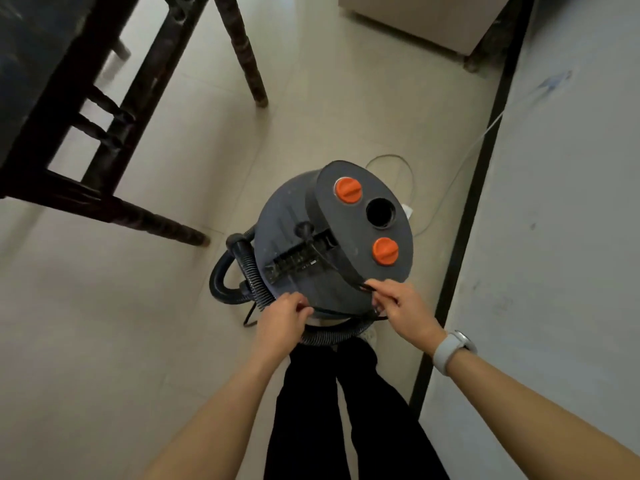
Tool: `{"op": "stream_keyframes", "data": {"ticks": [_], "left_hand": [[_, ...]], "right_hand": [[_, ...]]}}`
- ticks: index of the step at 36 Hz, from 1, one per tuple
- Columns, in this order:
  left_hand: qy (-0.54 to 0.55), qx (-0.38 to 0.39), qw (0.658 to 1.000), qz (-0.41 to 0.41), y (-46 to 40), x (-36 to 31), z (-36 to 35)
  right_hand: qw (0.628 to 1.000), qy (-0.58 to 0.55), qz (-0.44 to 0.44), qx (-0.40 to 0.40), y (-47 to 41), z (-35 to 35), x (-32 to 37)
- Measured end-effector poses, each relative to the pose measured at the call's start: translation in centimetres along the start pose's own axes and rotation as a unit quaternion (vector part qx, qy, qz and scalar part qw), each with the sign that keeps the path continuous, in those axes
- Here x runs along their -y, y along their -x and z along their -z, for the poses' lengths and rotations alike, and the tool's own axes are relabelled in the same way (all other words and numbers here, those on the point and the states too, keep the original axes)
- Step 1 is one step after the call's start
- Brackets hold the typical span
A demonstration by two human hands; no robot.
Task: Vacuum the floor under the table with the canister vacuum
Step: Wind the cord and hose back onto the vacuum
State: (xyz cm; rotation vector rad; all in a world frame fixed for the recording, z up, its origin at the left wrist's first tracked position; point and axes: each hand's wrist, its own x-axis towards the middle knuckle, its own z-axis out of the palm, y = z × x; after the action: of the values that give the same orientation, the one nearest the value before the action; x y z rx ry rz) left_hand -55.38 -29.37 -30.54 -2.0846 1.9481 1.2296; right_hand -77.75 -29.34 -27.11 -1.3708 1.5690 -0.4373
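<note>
Floor was pale beige glossy tile, seams faint. A pale grey scuffed wall ran down the right side with a black baseboard strip along its foot. Dark wooden table sat top left, 2 of its turned legs clearly down on the tile; a beige box-like unit was at top centre-right. 1 thin pale cable looped on the floor behind the vacuum.

1 dark grey drum-shaped canister vacuum stood on the tile between table and wall, just ahead of the person's black trouser legs. Its top showed 2 orange round knobs and 1 open black round port. 1 black ribbed hose curled round its left side and near edge.

Left hand and right hand each pinched a thin black power cord with curled fingers, cord stretched between them over the canister's near rim. 1 white wristwatch was on the right wrist.
</note>
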Motion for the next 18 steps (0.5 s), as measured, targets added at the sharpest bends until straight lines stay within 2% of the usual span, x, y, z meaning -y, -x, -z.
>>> {"op": "stream_keyframes", "data": {"ticks": [4,9,12,18], "left_hand": [[0.029,0.018,0.999,0.031,0.0,-0.7,-0.5],[0.069,0.033,0.996,0.052,0.1,-1.4,-1.5],[0.094,0.032,0.993,0.066,0.0,-1.7,-1.8],[0.093,0.005,0.993,0.076,0.0,-1.7,-2.6]], "right_hand": [[0.996,0.064,-0.034,0.055,1.9,-0.3,-2.6],[0.986,0.157,0.032,0.055,2.1,-0.4,-3.1],[0.981,0.171,0.065,0.06,2.2,-0.3,-3.5],[0.978,0.192,-0.025,0.084,2.6,0.2,-4.7]]}}
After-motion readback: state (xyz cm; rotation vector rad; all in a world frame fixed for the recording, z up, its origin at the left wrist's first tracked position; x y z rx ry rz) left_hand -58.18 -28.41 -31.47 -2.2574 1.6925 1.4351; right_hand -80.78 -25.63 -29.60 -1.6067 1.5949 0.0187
